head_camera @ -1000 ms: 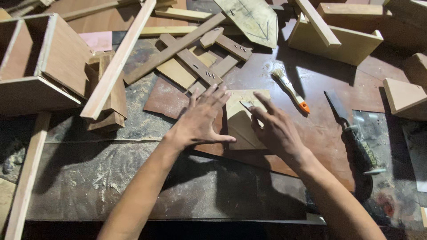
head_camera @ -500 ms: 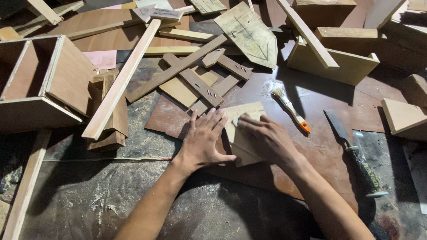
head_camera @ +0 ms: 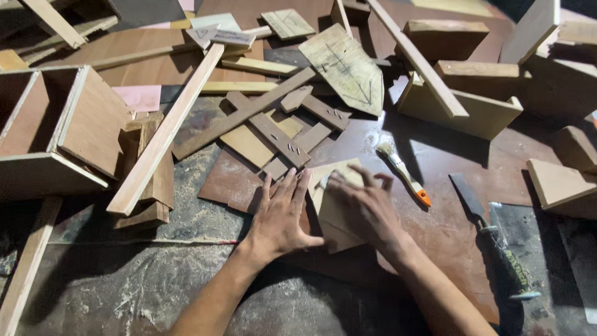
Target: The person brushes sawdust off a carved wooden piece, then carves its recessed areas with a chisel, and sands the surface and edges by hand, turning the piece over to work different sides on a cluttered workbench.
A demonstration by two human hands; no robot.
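Left hand [head_camera: 281,218] spread flat, pressing the left edge of a pale wood panel [head_camera: 333,208]. Right hand [head_camera: 364,208] spread on top of it. Paintbrush [head_camera: 404,172] just right; bare worktop [head_camera: 112,292] nearer the person.

Pale, matt plywood piece [head_camera: 333,205] under both hands, bare and unfinished. Dusty, rough grey counter [head_camera: 124,292] with sawdust. Brush [head_camera: 403,172] with light wooden handle, glossy orange tip, possibly plastic. Surrounding offcuts are raw wood.
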